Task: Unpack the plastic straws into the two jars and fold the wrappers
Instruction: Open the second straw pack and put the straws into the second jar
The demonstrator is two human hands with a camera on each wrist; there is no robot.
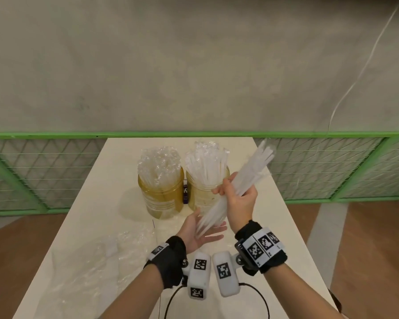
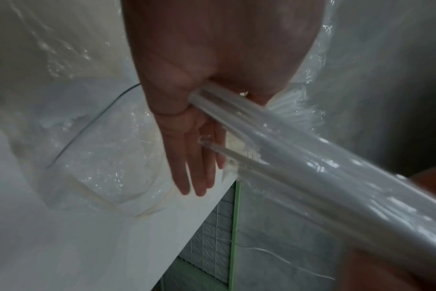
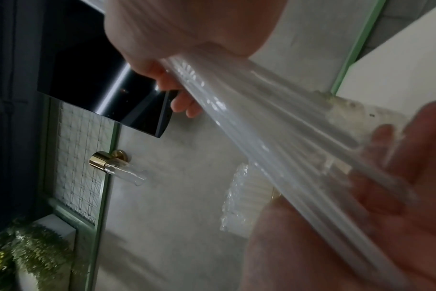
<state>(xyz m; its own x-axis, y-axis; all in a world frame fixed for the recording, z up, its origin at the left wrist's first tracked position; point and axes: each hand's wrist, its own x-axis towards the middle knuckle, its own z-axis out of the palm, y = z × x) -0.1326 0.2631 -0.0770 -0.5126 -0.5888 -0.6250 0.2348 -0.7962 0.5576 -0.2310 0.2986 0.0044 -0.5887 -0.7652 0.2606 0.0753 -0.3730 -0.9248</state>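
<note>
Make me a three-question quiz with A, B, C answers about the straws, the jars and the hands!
1. Where is the wrapper?
A. on the table, near left
B. inside a jar
C. on the floor

2. How many jars hold straws?
A. one
B. two
C. four

3. What is the left hand doing?
A. gripping a jar
B. making a fist
C. lying open under the straw ends

Answers: 1 A, it lies crumpled on the table. 2 B, left jar and right jar. 3 C, its fingers are straight while the right hand grips the bundle.
</note>
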